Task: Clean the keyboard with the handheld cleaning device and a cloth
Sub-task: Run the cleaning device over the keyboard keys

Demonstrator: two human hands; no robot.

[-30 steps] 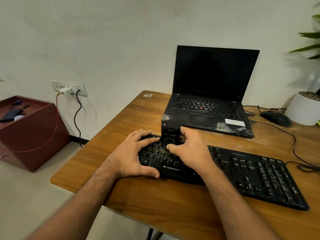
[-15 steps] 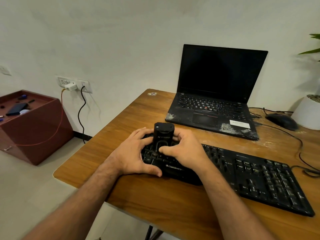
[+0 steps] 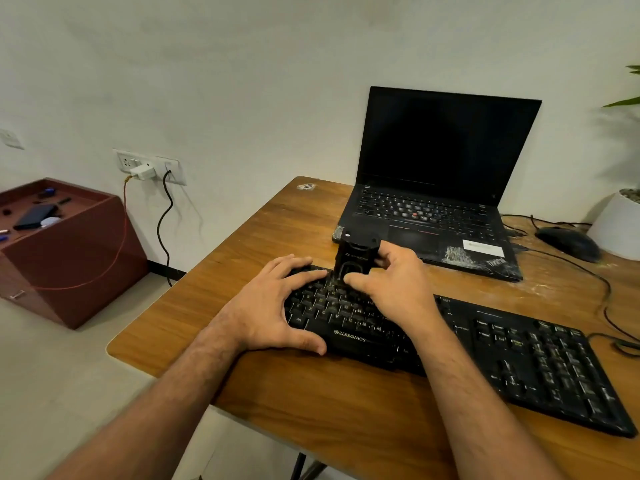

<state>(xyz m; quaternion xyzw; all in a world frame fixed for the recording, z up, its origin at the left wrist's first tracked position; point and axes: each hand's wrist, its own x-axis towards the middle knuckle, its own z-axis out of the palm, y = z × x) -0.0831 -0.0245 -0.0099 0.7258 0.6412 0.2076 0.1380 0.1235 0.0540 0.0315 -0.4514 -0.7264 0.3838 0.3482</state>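
Observation:
A black keyboard [image 3: 519, 355] lies across the wooden desk [image 3: 311, 403] in front of me. My right hand [image 3: 391, 289] grips a small black handheld cleaning device [image 3: 356, 256], held upright with its lower end on the keys near the keyboard's upper left. My left hand [image 3: 273, 310] rests spread over the keyboard's left end, fingers straight on the keys and thumb along the front edge. I see no cloth.
An open black laptop [image 3: 440, 202] stands behind the keyboard, with white dust on its front corners. A black mouse [image 3: 568, 242] and cables lie at the right, beside a white plant pot [image 3: 616, 226]. A brown cabinet [image 3: 65, 251] sits on the floor at the left.
The device in my right hand has shifted a little to the right and farther up the keyboard. My left hand stays planted on the keyboard's left end.

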